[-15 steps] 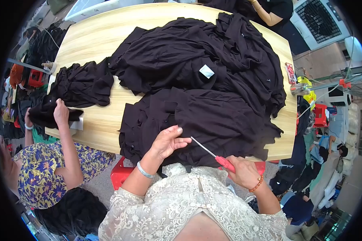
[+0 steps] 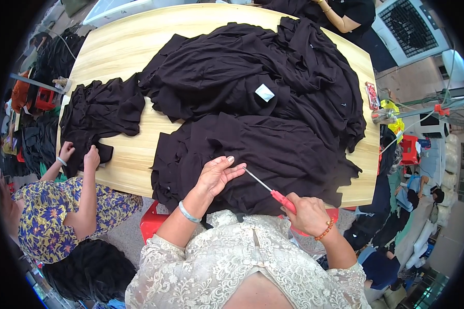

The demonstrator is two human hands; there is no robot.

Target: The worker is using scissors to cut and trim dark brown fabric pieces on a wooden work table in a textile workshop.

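Note:
In my right hand (image 2: 309,213) is a red-handled screwdriver (image 2: 260,181), its thin metal shaft slanting up and left. My left hand (image 2: 216,176) is turned partly palm-up, thumb and fingers apart. The screwdriver's tip meets or nearly meets a left fingertip; I cannot tell whether they touch. Both hands hover at the near edge of a dark garment stack (image 2: 273,149) laid over the table. Farther back lies a larger rumpled heap of dark garments (image 2: 211,72), with a small pale square (image 2: 264,92) on top.
The light wooden table (image 2: 113,51) spreads in front of me. At the left, another person (image 2: 51,221) in a flowered dress handles a dark garment (image 2: 103,108). A red-and-white box (image 2: 371,95) lies by the right edge. Red stools (image 2: 152,221) stand below the near edge.
My left hand and the screwdriver have shifted slightly upward, away from me. The person at the left has lowered a dark garment piece onto the table, both hands now closer together.

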